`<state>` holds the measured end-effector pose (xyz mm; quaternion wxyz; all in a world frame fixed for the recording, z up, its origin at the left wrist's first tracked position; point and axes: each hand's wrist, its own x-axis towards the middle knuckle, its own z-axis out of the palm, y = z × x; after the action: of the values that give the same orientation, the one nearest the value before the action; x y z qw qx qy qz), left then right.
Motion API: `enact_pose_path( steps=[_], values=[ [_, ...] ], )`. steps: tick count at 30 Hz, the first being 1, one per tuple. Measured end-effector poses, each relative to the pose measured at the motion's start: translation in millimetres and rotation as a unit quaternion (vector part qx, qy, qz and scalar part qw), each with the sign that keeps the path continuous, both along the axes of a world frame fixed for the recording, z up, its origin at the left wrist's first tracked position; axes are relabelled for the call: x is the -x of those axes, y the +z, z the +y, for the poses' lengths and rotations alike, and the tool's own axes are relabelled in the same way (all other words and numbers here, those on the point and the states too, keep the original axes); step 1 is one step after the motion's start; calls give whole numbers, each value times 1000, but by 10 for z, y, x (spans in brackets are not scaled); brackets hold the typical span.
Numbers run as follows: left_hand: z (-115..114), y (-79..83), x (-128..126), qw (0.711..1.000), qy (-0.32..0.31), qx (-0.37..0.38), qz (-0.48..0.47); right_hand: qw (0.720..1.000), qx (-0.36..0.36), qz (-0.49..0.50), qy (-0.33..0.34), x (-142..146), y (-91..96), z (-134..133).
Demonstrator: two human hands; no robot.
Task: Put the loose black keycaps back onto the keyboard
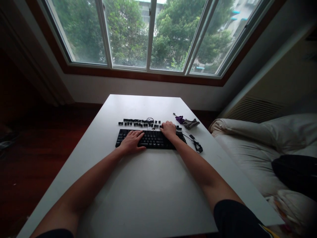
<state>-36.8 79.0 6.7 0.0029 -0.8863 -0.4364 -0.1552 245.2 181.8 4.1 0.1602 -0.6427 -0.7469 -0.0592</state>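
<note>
A black keyboard lies on the white table. My left hand rests flat on its left part with the fingers stretched out. My right hand sits at the keyboard's upper right edge, knuckles up and fingers curled down; what they pinch, if anything, is hidden. Just behind the keyboard lie two rows of several loose black keycaps, with a small wire tool among them.
A purple and grey bundle lies at the table's right rear. A black cable with a plug lies right of the keyboard. A bed with white bedding stands close to the table's right edge. A window fills the far wall.
</note>
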Motion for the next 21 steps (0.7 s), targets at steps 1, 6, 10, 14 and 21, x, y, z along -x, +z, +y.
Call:
enact_pose_path(
  steps=[1,6,10,14,21],
  values=[
    [-2,0,6,1000,-1,-1,-1,1000,-4,2,-1,19,4,-11],
    [-1,-6,16,1000,2,3,-5,998,-19,50,45,71,36,-134],
    [11,-19,10,1000,1,4,-6,980,-10,125,151,51,39,-300],
    [22,-29,-4,1000,2,3,-6,958,-34,207,198,5,35,-465],
    [25,-32,-51,1000,-2,7,0,937,-1,269,222,-70,88,-597]
  ],
)
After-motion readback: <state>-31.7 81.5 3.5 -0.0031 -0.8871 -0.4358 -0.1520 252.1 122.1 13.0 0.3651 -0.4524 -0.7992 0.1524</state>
